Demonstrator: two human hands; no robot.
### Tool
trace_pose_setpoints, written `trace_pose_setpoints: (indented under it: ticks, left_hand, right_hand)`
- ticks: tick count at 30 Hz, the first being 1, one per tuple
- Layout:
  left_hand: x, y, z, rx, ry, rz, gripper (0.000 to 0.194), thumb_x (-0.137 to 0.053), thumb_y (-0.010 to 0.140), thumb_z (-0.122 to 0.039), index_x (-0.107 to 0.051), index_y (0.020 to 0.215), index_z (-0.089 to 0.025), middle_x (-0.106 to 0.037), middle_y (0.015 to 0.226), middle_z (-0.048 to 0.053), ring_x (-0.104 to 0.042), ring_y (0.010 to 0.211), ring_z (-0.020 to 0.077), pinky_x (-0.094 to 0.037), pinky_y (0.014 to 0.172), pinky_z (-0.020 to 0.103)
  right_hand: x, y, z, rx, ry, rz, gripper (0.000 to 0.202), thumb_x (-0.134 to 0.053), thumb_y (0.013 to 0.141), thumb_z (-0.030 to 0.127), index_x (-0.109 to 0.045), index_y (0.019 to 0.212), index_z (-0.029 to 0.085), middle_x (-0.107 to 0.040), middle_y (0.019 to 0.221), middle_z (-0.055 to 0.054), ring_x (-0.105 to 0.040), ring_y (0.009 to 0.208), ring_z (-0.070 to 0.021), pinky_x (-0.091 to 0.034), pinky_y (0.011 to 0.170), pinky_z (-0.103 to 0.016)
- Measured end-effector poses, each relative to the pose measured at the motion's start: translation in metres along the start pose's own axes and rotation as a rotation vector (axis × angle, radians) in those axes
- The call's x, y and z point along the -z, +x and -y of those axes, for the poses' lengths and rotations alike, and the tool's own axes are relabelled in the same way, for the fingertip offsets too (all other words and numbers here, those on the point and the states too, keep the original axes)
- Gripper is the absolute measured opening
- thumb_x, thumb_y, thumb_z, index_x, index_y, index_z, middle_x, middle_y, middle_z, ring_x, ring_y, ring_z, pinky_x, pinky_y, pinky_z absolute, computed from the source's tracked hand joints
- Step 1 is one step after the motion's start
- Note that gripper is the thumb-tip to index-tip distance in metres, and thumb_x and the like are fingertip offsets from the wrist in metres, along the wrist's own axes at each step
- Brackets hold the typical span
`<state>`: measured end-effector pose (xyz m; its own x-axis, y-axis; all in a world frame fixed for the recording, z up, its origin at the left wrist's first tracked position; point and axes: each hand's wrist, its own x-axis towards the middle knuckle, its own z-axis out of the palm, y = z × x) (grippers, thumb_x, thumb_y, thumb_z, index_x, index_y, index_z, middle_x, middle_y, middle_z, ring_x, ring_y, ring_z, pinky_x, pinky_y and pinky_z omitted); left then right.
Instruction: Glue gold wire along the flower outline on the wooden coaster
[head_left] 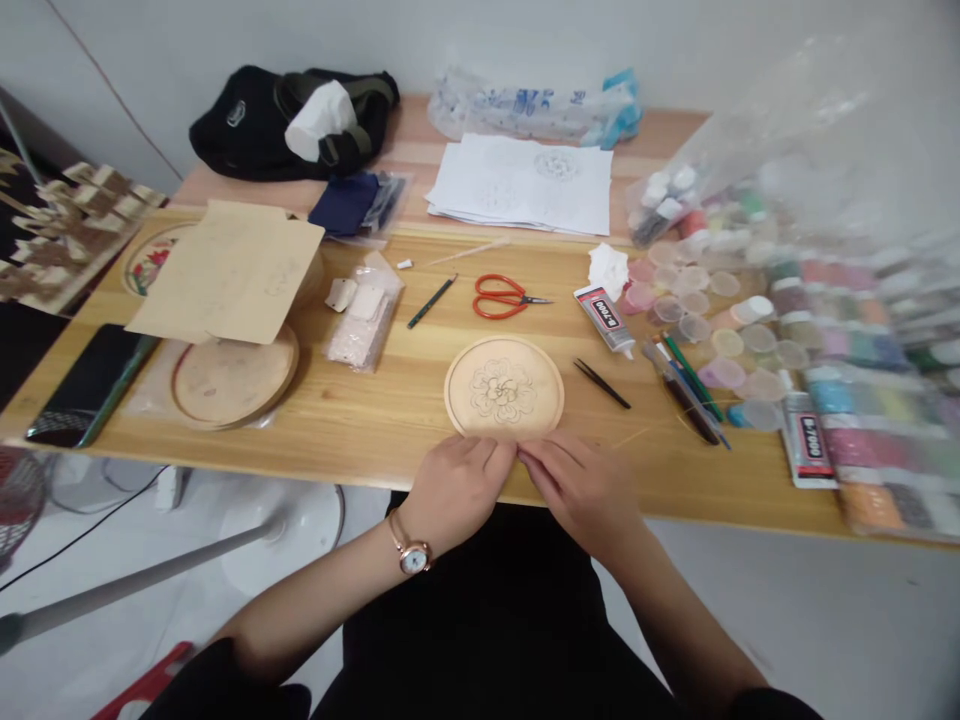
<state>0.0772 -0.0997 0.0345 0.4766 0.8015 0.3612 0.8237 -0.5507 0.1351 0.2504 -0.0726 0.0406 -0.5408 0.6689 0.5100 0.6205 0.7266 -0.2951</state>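
A round wooden plate (456, 392) with a flower outline drawn on it lies on the table in front of me. At its near edge, my left hand (463, 490) and my right hand (586, 492) meet, fingertips pinched together. Whatever they pinch is too small or hidden to make out. A thin golden strand shows on the table just right of my right hand. Black tweezers (601, 384) rest to the right of the plate. Beyond it are red-handled scissors (501, 298) and a dark green pencil (433, 301).
Glue tubes (606, 318), small cups (759, 340) and bagged coloured beads (862, 440) crowd the right side. Papers (517, 185) and a black bag (240, 125) sit at the back. Left are a brown envelope (232, 270), another wooden plate (232, 385) and a phone (90, 385).
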Motion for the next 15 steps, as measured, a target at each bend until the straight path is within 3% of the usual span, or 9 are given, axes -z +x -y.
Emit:
trace_pose_setpoints:
  ticks: [6, 15]
  left_hand:
    - [-0.003, 0.000, -0.008, 0.114, 0.015, -0.088, 0.022, -0.034, 0.096, -0.010, -0.056, 0.094, -0.014, -0.066, 0.067, 0.002, -0.062, 0.055, 0.0176, -0.050, 0.051, 0.030]
    - [-0.011, 0.001, -0.007, 0.213, 0.024, -0.243, 0.019, -0.042, 0.091, -0.008, -0.058, 0.101, -0.011, -0.069, 0.069, 0.003, -0.062, 0.057, 0.0172, -0.051, 0.055, 0.030]
  right_hand:
    - [-0.007, -0.006, 0.002, -0.025, -0.001, -0.099, 0.003, -0.062, 0.087, 0.011, -0.064, 0.087, 0.014, -0.071, 0.075, -0.003, -0.068, 0.069, -0.0127, -0.051, 0.066, -0.023]
    - [-0.012, -0.010, 0.008, -0.129, -0.010, -0.227, 0.009, -0.065, 0.084, 0.008, -0.064, 0.090, 0.013, -0.071, 0.075, -0.005, -0.065, 0.067, -0.0118, -0.052, 0.064, -0.022]
